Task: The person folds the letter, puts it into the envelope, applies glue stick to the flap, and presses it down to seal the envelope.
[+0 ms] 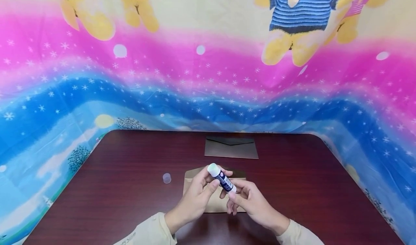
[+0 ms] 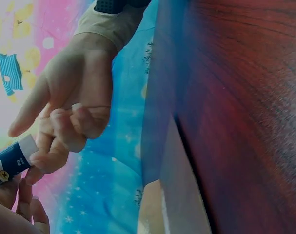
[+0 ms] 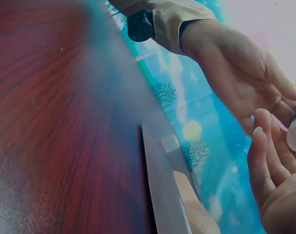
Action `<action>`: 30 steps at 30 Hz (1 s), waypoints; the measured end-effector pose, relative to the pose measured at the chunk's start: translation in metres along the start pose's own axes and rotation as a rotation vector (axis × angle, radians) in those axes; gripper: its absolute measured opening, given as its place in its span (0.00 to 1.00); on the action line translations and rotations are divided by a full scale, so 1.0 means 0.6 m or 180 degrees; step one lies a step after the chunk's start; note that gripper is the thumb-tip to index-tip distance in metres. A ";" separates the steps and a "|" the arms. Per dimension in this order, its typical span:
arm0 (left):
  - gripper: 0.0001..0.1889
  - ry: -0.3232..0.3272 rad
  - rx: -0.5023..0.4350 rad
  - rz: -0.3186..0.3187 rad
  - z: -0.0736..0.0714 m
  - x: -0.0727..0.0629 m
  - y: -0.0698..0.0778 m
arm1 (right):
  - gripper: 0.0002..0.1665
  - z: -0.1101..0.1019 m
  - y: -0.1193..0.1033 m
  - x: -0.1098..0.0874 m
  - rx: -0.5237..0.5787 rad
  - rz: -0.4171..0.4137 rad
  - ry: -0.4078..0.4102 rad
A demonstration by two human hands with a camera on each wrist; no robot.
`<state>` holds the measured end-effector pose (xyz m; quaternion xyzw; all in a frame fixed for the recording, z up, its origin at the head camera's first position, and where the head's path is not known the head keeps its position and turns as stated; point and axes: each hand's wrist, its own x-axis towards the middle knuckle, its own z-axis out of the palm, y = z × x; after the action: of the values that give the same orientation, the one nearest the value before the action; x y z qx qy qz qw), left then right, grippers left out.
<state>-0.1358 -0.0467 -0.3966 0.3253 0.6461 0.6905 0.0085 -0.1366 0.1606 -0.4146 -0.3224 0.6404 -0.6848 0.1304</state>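
Observation:
In the head view a glue stick [image 1: 224, 180] with a dark blue label is held tilted, its pale top toward the upper left. My left hand [image 1: 196, 198] grips the stick near its upper end. At the white lower end, my right hand [image 1: 255, 203] pinches the base between thumb and fingers; the left wrist view also shows this white base beside the right fingers [image 2: 50, 158]. Beneath both hands lies a tan envelope [image 1: 216, 203] with its flap raised, partly hidden by them. A small translucent cap [image 1: 167, 178] stands on the table left of the envelope.
A darker brown envelope [image 1: 230, 149] lies farther back on the reddish-brown table [image 1: 136, 158]. Behind and along the sides hangs a colourful patterned cloth [image 1: 195, 71].

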 end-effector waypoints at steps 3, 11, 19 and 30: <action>0.12 0.0089 0.0001 -0.0114 0.003 -0.001 -0.004 | 0.17 -0.001 -0.001 0.001 -0.0001 0.0021 0.0017; 0.32 0.0278 0.0549 -0.0669 -0.019 -0.009 -0.013 | 0.15 -0.011 0.000 -0.005 0.0068 0.0253 0.0439; 0.31 0.0585 0.2038 -0.1182 -0.130 -0.018 -0.027 | 0.15 -0.042 0.010 -0.025 0.0110 0.0497 0.0783; 0.31 -0.0074 0.3654 -0.1763 -0.246 -0.039 -0.056 | 0.15 -0.058 0.015 -0.032 0.0000 0.0648 0.0915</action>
<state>-0.1992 -0.1817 -0.4303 0.1064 0.9732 0.2030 0.0181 -0.1453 0.1980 -0.4273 -0.1547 0.6818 -0.7070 0.1062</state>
